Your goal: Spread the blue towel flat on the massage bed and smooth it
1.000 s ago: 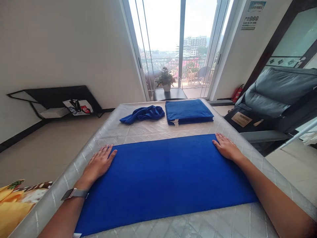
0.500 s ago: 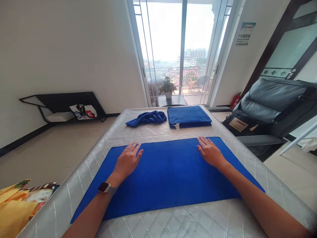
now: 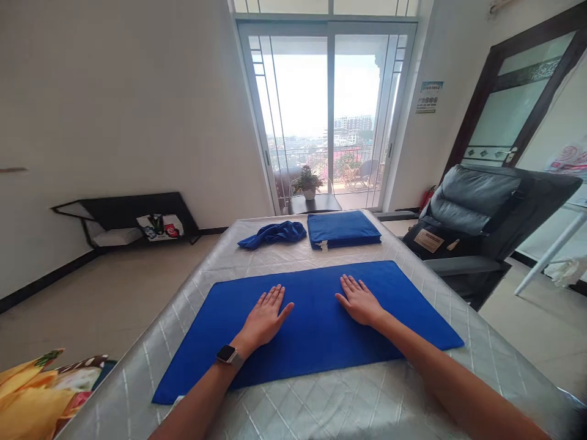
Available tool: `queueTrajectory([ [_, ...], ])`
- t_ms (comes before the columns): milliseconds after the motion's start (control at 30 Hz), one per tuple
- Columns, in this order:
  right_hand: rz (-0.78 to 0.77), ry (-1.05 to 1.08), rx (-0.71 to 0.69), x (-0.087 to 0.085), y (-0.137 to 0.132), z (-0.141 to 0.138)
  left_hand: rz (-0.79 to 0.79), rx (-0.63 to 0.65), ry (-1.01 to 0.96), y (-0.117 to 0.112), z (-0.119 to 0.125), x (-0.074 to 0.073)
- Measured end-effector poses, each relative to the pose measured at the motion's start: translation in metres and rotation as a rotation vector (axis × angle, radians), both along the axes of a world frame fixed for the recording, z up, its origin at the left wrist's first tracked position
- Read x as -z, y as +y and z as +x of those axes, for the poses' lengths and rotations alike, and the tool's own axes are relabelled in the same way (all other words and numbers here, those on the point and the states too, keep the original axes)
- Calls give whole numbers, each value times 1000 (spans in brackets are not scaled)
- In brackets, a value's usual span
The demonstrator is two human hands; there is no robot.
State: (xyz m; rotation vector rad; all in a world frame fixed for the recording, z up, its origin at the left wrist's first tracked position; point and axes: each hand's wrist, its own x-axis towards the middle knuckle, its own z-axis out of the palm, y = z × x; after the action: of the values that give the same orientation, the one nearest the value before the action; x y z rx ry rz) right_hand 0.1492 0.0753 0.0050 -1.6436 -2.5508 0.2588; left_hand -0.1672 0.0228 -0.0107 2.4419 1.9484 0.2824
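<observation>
A blue towel (image 3: 312, 330) lies spread flat across the quilted mattress (image 3: 321, 403). On its left half rests my left hand (image 3: 265, 318), palm down with the fingers stretched out and the thumb apart; a watch (image 3: 226, 354) is on that wrist. My right hand (image 3: 360, 300) lies flat on the right half of the towel, fingers extended. Neither hand grips anything. Beyond the towel, a crumpled blue cloth (image 3: 274, 233) lies at the far left, and beside it sits a stack of folded blue towels (image 3: 343, 229) with a white tag at its near edge.
A dark recliner (image 3: 477, 201) holding a black bag (image 3: 440, 238) stands right of the mattress. Left, a black rack (image 3: 137, 214) is against the wall. Colourful fabric (image 3: 50, 391) lies at lower left. A potted plant (image 3: 309, 183) stands on a chair before the glass door.
Both hands have slid inward over the towel, closer to each other and a little nearer to me. The camera view has tilted up slightly. Towel and stack stay in place.
</observation>
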Motion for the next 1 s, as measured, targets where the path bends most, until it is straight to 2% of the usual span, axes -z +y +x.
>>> queueTrajectory([
  [167, 26, -89, 243, 13, 11, 117, -32, -217, 83, -36, -111, 17],
  [233, 43, -83, 312, 21, 14, 153, -12, -281, 90, -47, -144, 25],
  [300, 49, -70, 348, 27, 15, 173, 2, -338, 75, -54, -161, 31],
  [400, 48, -79, 391, 29, 14, 181, 20, -379, 46, -57, -164, 34],
  [467, 74, -93, 407, 25, 13, 178, 39, -405, 31, -57, -158, 29],
  [567, 163, -113, 372, 14, 9, 169, 83, -413, 15, -59, -146, 15],
  [667, 241, -109, 288, -2, -5, 142, 146, -333, -15, -64, -117, -3],
  [733, 261, -78, 175, -14, -23, 108, 135, -204, -48, -67, -84, -14],
  [833, 219, 0, -40, -26, -55, 41, 86, 42, -69, -68, -20, -24],
  [933, 153, 82, -202, -25, -79, -22, 106, 194, -48, -62, 39, -22],
  [1000, 116, 103, -253, -17, -85, -47, 122, 214, -34, -57, 65, -14],
])
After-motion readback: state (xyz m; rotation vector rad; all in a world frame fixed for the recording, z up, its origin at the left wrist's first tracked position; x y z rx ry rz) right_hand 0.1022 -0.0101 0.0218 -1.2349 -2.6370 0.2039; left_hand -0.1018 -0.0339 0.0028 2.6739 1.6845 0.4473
